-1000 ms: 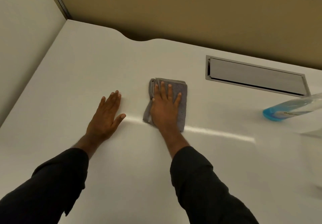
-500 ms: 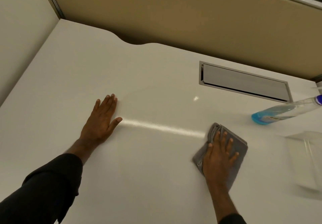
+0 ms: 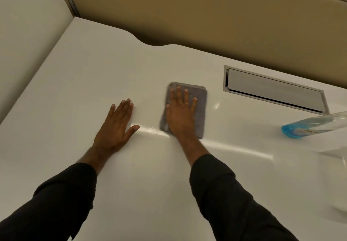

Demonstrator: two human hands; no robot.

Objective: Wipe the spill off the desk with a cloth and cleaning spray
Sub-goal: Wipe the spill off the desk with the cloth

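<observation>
A folded grey cloth (image 3: 200,98) lies flat on the white desk (image 3: 93,75) near its middle. My right hand (image 3: 181,113) presses down on the cloth with straight, spread fingers. To the left of it my left hand (image 3: 115,128) rests flat on the bare desk, palm down. A clear spray bottle (image 3: 311,126) with blue liquid stands at the right edge of the view, its top cut off. I see no distinct spill; only a bright streak of reflected light runs across the desk below the cloth.
A metal cable flap (image 3: 274,90) is set into the desk behind and to the right of the cloth. A clear plastic container (image 3: 339,175) sits blurred at the right edge. A tan partition (image 3: 187,11) backs the desk, and a pale wall (image 3: 28,34) bounds it on the left.
My right hand slid the cloth from the middle of the desk to the near right, then back up and left to the middle. My left hand stayed flat in place.
</observation>
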